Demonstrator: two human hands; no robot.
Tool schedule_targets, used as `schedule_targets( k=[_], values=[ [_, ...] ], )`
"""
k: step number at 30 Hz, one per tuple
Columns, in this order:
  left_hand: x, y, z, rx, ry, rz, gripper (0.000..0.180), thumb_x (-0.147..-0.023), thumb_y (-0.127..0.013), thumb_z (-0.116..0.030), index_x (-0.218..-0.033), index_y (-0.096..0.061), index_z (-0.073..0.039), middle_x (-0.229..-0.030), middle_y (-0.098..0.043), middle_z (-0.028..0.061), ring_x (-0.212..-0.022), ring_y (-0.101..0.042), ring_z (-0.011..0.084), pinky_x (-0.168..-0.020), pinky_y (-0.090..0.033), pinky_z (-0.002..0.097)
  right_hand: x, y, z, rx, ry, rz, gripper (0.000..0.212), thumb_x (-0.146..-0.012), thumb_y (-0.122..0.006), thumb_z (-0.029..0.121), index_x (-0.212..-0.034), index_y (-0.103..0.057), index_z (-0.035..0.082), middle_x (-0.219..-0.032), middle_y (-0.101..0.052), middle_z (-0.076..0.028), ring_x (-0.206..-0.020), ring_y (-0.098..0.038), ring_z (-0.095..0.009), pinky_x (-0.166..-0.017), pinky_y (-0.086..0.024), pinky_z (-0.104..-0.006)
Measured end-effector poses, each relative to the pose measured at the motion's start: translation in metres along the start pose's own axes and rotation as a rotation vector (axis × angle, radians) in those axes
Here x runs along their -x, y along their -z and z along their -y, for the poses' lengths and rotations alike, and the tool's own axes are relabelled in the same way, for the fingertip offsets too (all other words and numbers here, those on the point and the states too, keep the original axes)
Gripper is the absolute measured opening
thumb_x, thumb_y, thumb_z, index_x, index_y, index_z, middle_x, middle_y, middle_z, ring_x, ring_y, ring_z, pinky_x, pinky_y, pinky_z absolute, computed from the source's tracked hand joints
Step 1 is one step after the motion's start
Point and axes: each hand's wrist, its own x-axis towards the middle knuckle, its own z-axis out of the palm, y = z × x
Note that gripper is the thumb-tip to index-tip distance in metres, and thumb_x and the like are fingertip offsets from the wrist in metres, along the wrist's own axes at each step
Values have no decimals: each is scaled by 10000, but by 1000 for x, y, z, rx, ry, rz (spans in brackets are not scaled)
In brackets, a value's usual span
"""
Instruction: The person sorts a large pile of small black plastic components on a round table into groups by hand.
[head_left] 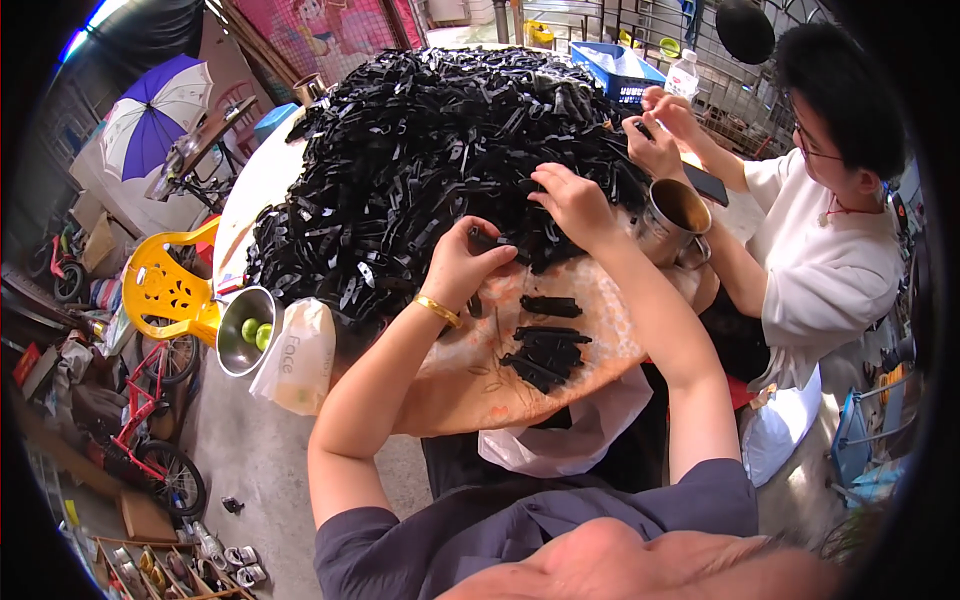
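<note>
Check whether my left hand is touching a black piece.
Touching. The head view shows it: the left hand has a black piece pinched between its thumb and fingers.

The parts are black, the chair yellow.

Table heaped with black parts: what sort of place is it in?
Probably a household yard or porch doubling as a workspace: a pink bicycle, an open umbrella and shoes sit left of the table heaped with black parts.

Black parts, heaped high, small cluster apart
</note>
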Motion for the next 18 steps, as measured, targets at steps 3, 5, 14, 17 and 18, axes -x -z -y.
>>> schedule_targets(
  k=[3, 5, 14, 17, 18],
  values=[
    [2, 0, -2, 35, 48, 14, 244, -787, -670, -25, -967, -517, 36, -921, -625, 112, -771, -651, 138, -644, -527, 222, -10, 17, 15, -40, 117, -145, 249, -703, -722, 128, -926, -648, 47, -964, -633, -98, -785, -612, -265, -697, -506, -334],
    [3, -1, -3, 129, 58, 6, 254, -814, -635, -26, -1029, -538, 68, -949, -624, 129, -793, -653, 157, -675, -534, 232, -8, 18, 26, -130, 179, -137, 243, -675, -742, 111, -903, -676, 59, -895, -635, -95, -690, -598, -261, -619, -492, -314],
    [3, 10, -9, 406, 260, 127, 326, -825, -537, 32, -1131, -486, 132, -1049, -573, 183, -922, -632, 265, -828, -537, 303, 6, 10, 56, -418, 256, 115, 237, -765, -616, 12, -999, -649, 24, -876, -612, -95, -834, -578, -261, -740, -490, -327],
    [5, 9, -19, 433, 281, 112, 349, -825, -512, 36, -1154, -466, 142, -1076, -560, 196, -948, -623, 278, -841, -530, 312, 4, 8, 45, -504, 230, 98, 196, -724, -646, -26, -911, -679, 21, -870, -634, -93, -817, -578, -248, -718, -495, -317],
    [6, 9, -22, 421, 287, 90, 353, -824, -509, 37, -1160, -465, 137, -1069, -565, 190, -946, -624, 272, -837, -531, 312, 5, 10, 42, -503, 227, 94, 196, -724, -646, -26, -911, -679, 21, -870, -634, -93, -817, -578, -248, -718, -495, -317]
  ],
)
